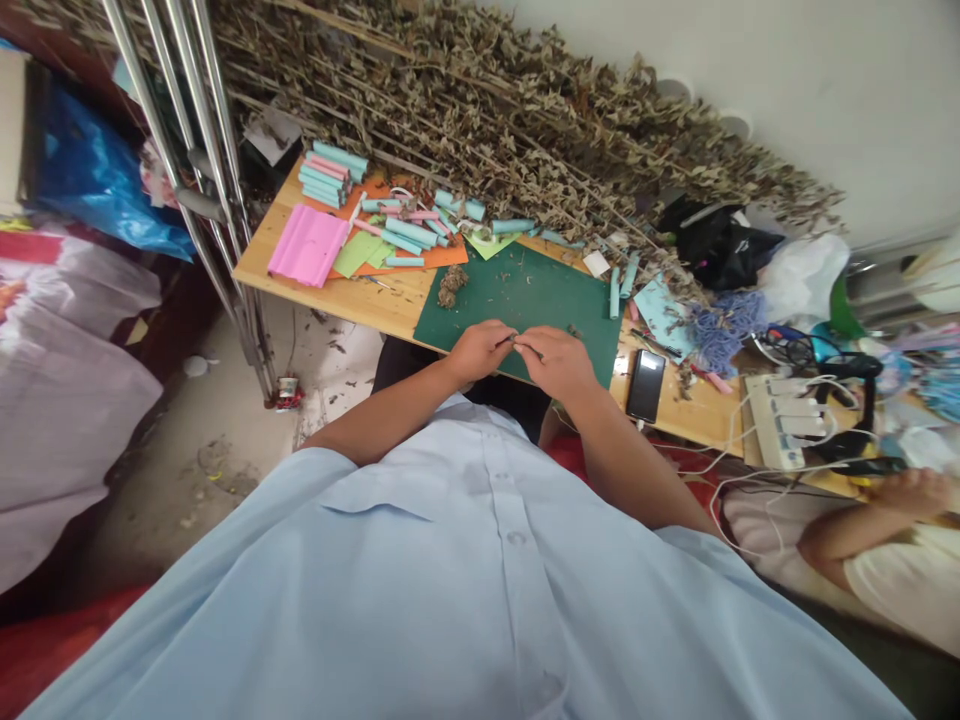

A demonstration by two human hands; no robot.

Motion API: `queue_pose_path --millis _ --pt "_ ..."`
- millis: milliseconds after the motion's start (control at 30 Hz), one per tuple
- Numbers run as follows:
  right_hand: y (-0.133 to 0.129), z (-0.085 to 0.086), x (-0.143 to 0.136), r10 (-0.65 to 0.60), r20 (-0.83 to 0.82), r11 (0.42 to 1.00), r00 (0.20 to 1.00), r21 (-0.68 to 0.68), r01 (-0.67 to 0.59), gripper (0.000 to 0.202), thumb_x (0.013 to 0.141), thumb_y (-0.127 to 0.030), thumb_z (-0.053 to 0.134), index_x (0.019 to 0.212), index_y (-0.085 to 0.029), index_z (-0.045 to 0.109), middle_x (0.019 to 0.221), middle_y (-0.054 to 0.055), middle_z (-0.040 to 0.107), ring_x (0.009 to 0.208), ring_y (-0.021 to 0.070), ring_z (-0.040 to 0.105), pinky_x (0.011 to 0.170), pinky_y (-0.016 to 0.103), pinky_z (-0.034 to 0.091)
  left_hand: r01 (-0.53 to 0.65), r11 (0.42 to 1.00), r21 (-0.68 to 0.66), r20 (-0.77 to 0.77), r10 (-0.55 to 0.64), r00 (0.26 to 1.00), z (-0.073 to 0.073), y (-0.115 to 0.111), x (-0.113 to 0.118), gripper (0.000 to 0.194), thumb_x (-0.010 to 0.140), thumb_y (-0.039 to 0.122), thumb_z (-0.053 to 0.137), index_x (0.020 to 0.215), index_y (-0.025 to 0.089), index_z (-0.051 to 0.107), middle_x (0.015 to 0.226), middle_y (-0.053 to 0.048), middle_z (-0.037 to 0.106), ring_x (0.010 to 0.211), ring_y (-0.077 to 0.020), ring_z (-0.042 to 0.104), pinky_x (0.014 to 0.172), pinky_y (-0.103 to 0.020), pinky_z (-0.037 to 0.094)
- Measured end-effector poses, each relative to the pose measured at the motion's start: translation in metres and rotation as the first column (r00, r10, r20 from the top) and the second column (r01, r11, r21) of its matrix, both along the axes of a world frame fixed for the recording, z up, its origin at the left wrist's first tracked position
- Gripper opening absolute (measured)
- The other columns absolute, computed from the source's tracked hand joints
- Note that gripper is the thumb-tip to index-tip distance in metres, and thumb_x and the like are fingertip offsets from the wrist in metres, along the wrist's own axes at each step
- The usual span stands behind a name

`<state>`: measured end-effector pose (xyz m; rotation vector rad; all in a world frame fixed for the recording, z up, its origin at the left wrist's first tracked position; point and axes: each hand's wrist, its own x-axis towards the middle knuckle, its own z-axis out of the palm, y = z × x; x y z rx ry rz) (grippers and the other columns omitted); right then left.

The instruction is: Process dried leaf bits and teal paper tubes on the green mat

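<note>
Mid-frame, I have the left hand (pixel 480 352) and the right hand (pixel 555 360) brought together, fingertips pinching a small dark piece (pixel 514 338) too tiny to identify, at the green mat (pixel 525 285)'s lower edge, with a dried brown clump (pixel 451 286) lying left of centre.

From my remote seat, I have both arms bent at the elbow, the left forearm (pixel 394 408) and right forearm (pixel 637 460) slanting inward until the hands meet ahead of my torso. My left grip (pixel 480 350) and right grip (pixel 556 358) stand tip to tip, backs upward, fingers curled, fingertips pinched in close.
</note>
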<state>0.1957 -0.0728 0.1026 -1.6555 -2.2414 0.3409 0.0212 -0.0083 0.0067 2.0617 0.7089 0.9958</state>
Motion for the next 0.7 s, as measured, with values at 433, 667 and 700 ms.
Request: queue_pose_path --millis 433,667,700 --pt "0.006 0.01 -0.004 -0.068 -0.004 0.995 0.998 -0.078 0.068 0.02 0.098 -0.032 0.061 0.103 -0.023 0.077 0.108 0.008 0.079 0.102 0.0242 0.071 0.092 0.038 0.054 0.011 1.0 0.011 -0.003 -0.011 1.0 -0.004 0.001 0.001 0.033 0.107 0.036 0.05 0.099 0.017 0.075 0.091 -0.009 0.072 0.09 -0.0198 0.066 0.084 -0.032 0.052" --pt "-0.002 -0.015 0.007 -0.274 -0.254 0.962 0.928 -0.066 0.266 0.025 0.09 -0.035 0.068 0.109 -0.021 0.078 0.107 0.009 0.079 0.091 0.0233 0.074 0.09 0.042 0.059 -0.018 1.0 0.021 -0.038 0.019 0.999 -0.006 0.002 0.003 0.024 0.104 0.032 0.057 0.104 0.017 0.077 0.096 -0.01 0.074 0.093 -0.0202 0.068 0.087 -0.032 0.053" --pt "-0.002 -0.02 0.006 -0.286 -0.293 0.958 0.912 -0.087 0.272 0.028 0.089 -0.036 0.069 0.11 -0.02 0.078 0.107 0.01 0.079 0.09 0.023 0.074 0.088 0.041 0.06 -0.018 1.0 0.021 -0.049 0.019 0.999 -0.006 0.002 0.003 0.023 0.103 0.029 0.057 0.101 0.017 0.076 0.095 -0.01 0.073 0.093 -0.0201 0.067 0.086 -0.032 0.053"
